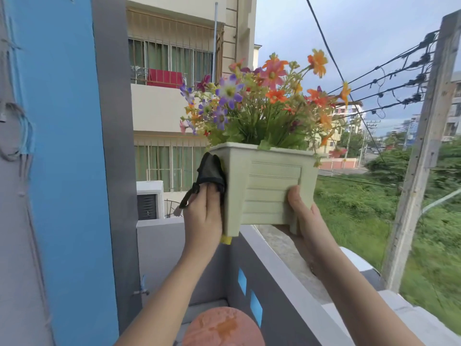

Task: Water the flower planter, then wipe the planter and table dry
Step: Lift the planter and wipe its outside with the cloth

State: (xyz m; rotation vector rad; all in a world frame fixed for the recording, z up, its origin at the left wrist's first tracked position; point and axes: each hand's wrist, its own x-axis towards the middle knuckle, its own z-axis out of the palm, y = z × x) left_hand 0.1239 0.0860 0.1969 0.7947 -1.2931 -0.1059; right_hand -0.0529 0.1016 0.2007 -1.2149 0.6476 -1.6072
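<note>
A: Where's the planter?

B: Held up in the air above the balcony wall. The right hand is clamped on its right lower corner, thumb on the front.

A: And the left hand?

B: Fingers together, pressing a dark cloth flat to the left side. Best to wipe downward in firm strokes and keep it level so the flowers don't tip.

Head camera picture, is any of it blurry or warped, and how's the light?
Head view: soft overcast daylight, no hard shadows or glare; planter and flowers fairly sharp; grass at right smeared; the wide lens tilts the blue wall and concrete pole.
</note>
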